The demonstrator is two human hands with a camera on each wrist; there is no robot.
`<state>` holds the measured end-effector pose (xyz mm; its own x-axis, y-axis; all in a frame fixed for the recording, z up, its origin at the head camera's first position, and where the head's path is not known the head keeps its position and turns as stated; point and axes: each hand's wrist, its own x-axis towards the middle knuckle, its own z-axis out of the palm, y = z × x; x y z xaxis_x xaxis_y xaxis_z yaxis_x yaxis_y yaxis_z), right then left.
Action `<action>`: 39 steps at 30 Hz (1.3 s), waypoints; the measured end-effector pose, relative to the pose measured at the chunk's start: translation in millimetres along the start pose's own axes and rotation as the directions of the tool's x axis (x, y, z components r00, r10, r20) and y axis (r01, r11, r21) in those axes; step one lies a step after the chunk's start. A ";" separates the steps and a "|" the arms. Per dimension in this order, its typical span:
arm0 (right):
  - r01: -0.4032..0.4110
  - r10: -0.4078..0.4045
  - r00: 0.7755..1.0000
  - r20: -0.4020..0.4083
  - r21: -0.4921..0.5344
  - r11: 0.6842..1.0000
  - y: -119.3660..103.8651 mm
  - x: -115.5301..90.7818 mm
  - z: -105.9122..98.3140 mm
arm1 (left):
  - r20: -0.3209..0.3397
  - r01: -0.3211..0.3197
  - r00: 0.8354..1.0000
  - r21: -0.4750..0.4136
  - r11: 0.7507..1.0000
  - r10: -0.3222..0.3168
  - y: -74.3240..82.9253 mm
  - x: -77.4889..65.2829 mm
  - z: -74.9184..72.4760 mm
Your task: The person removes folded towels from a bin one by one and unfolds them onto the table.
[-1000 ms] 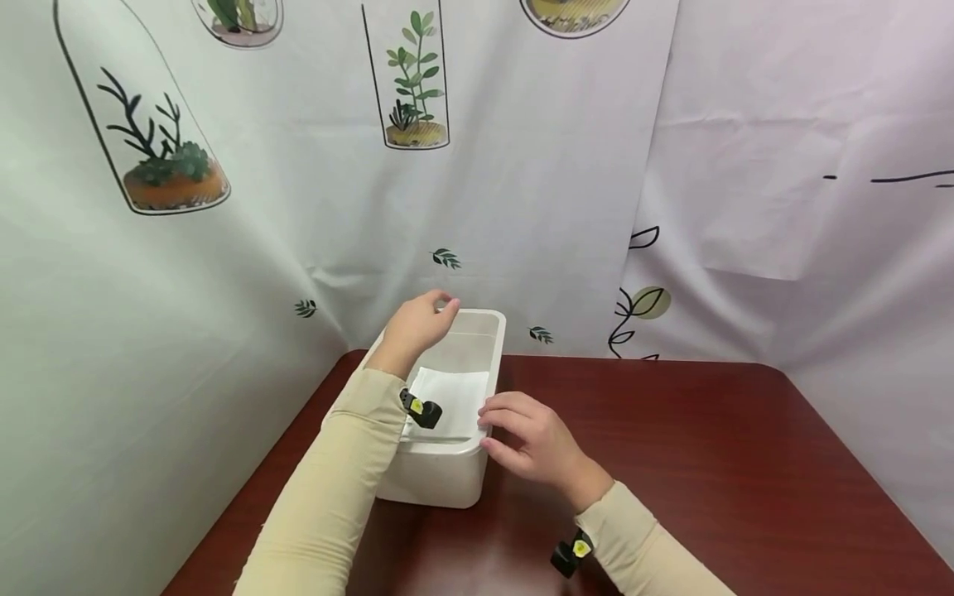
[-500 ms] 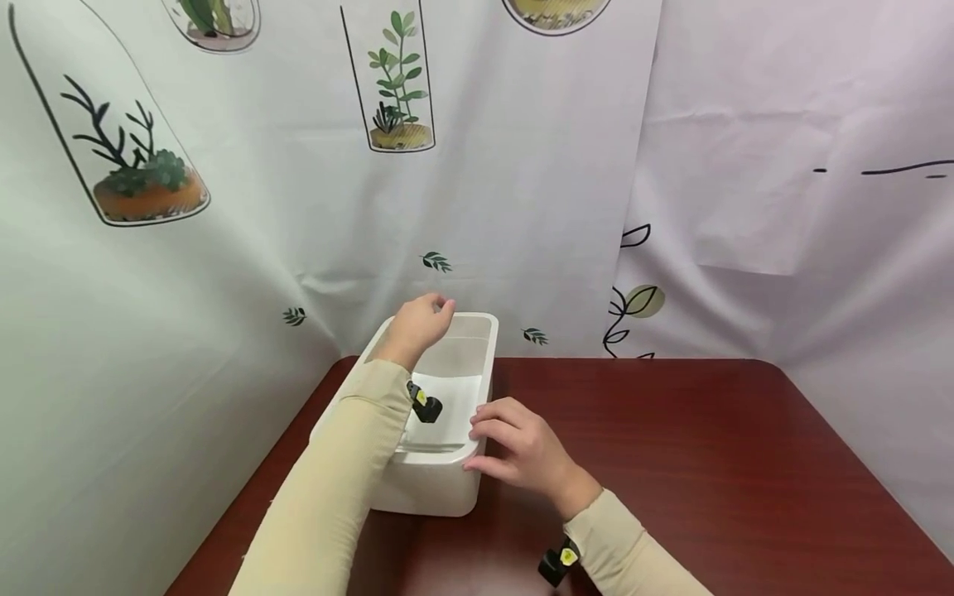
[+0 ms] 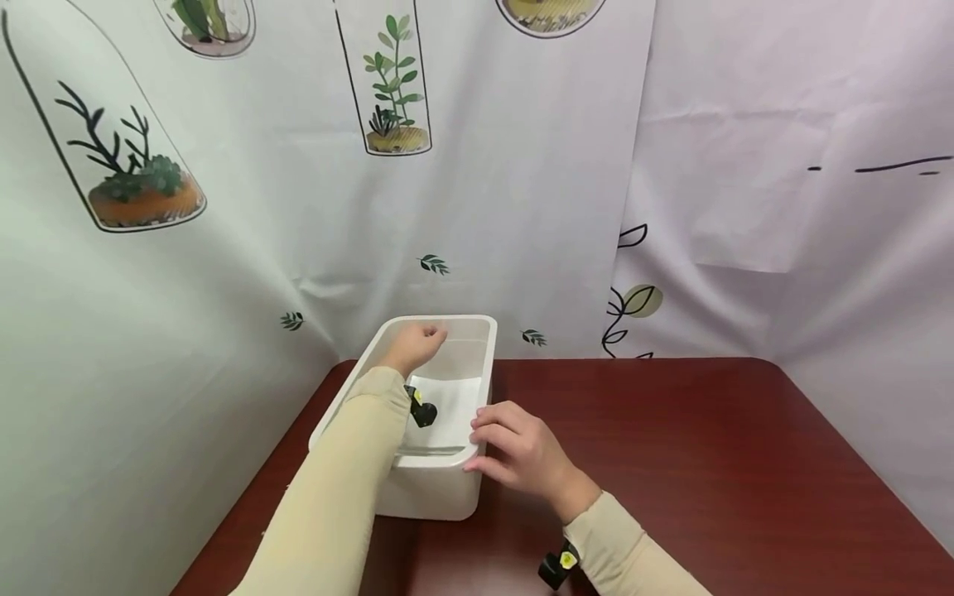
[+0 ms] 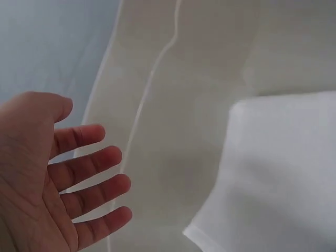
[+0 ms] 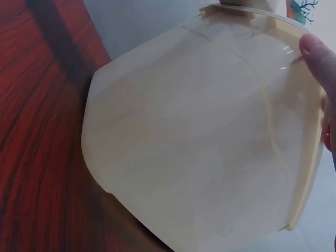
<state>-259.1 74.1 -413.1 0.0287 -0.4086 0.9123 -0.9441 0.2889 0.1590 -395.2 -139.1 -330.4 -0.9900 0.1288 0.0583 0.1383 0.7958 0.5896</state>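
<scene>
A white plastic bin (image 3: pixel 489 364) stands on the table, long side running away from me. My left hand (image 3: pixel 414 344) reaches over its left side to the far end, below the rim. In the left wrist view its fingers (image 4: pixel 97 197) are spread and loosely bent, holding nothing. A white sheet of cloth or paper (image 4: pixel 283 173) lies in the bin, apart from the hand. My right hand (image 3: pixel 522 447) grips the rim at the near right corner. The right wrist view shows its thumb (image 5: pixel 317 55) outside the bin wall, with the other fingers mostly hidden behind the rim.
The dark red wooden table (image 3: pixel 656 463) extends to the right of the bin. A pale fabric backdrop (image 3: pixel 551 182) with printed plants hangs close behind and to the left. A small black camera (image 3: pixel 423 412) on the left wrist hangs over the bin's opening.
My left hand has come down from above the far rim into the bin. The right hand stays at the near right corner. The head view has shifted slightly.
</scene>
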 end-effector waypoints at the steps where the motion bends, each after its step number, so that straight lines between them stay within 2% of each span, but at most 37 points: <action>1: 0.015 -0.015 1.000 -0.005 -0.011 1.000 0.1 -0.7 0.6 | 0.008 -0.004 1.000 0.009 1.000 0.004 -2.9 0.3 2.3; 6: 0.094 -0.096 0.994 -0.045 -0.041 0.995 0.7 -2.3 3.7 | 0.062 -0.050 0.997 0.114 0.992 0.044 -11.5 3.7 9.2; 10: 0.117 -0.119 0.991 -0.054 -0.038 0.992 0.9 -2.0 5.2 | 0.117 -0.042 0.993 0.169 0.985 0.022 -19.7 9.1 11.3; 14: 0.124 -0.126 0.991 -0.053 -0.043 0.991 1.2 -1.6 4.9 | 0.171 0.031 0.984 0.125 0.992 -0.052 -28.4 16.7 13.6; 16: 0.128 -0.130 0.990 -0.058 -0.044 0.991 1.0 -1.7 4.7 | 0.197 0.054 0.978 0.089 0.995 -0.070 -31.7 18.8 14.0; 19: 0.130 -0.132 0.989 -0.061 -0.040 0.991 0.2 -1.8 4.5 | 0.222 0.042 0.973 0.077 0.996 -0.058 -35.1 19.0 15.0; 23: 0.131 -0.134 0.989 -0.061 -0.043 0.990 -0.7 -0.7 4.0 | 0.279 0.029 0.959 0.053 0.998 -0.043 -36.8 17.6 18.0; 25: 0.136 -0.139 0.988 -0.063 -0.048 0.989 -0.5 0.1 3.7 | 0.322 0.045 0.945 0.037 0.998 -0.054 -37.5 18.1 19.8; 28: 0.147 -0.150 0.986 -0.068 -0.053 0.988 0.0 1.3 3.1 | 0.370 0.056 0.926 0.060 0.997 -0.074 -38.4 19.1 22.6; 30: 0.154 -0.158 0.985 -0.067 -0.059 0.986 0.3 1.5 2.7 | 0.405 0.090 0.909 0.040 0.995 -0.098 -41.0 21.3 25.4; 33: 0.155 -0.159 0.985 -0.060 -0.067 0.986 0.0 0.9 1.7 | 0.425 0.129 0.897 0.004 0.992 -0.118 -46.5 24.3 32.0; 35: 0.152 -0.156 0.986 -0.056 -0.070 0.986 -0.7 -0.3 0.6 | 0.432 0.131 0.895 -0.015 0.991 -0.112 -51.0 26.5 37.8; 39: 0.134 -0.137 0.989 -0.053 -0.067 0.989 -2.2 -2.6 -2.5 | 0.427 0.092 0.900 0.016 0.996 -0.090 -53.8 27.6 47.7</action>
<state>-256.3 76.7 -414.8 0.1752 -0.3982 0.9004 -0.9075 0.2894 0.3045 -428.6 -150.0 -399.0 -0.8904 0.2972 -0.3447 0.0471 0.8135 0.5797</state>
